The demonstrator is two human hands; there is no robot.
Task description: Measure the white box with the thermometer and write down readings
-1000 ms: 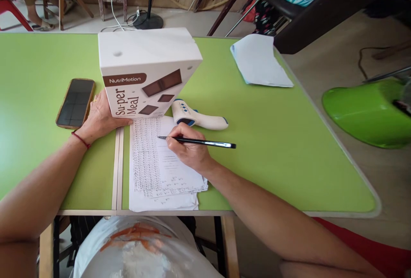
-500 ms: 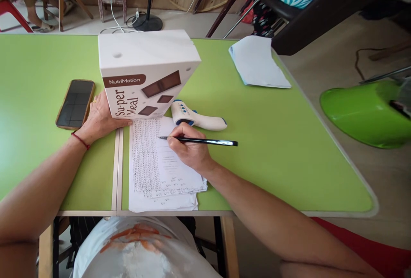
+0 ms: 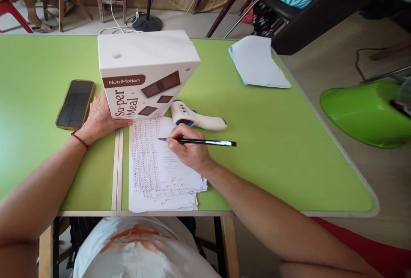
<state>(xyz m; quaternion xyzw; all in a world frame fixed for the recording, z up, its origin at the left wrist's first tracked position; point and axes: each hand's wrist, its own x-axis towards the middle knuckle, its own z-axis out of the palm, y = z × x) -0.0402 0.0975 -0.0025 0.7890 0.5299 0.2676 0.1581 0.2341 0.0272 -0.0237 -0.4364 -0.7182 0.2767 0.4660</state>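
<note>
A black pen is pinched in my right hand, its tip over the handwritten sheet. Dense rows of small writing fill that sheet's left part, and more papers lie under it. My left hand holds the lower left edge of a white NutriMotion box, which stands upright at the top of the papers. The thumb lies along the box's base in front; the other fingers are partly hidden behind it. Just beyond my right hand lies a white and blue handheld infrared thermometer.
A phone in a brown case lies left of my left hand. Folded white paper sits near the far right edge of the green table. Beyond the table are a black stand base, white cables, a green plastic object and a person's foot.
The pen and my right hand have shifted very slightly to the left. My left hand stays on the box.
</note>
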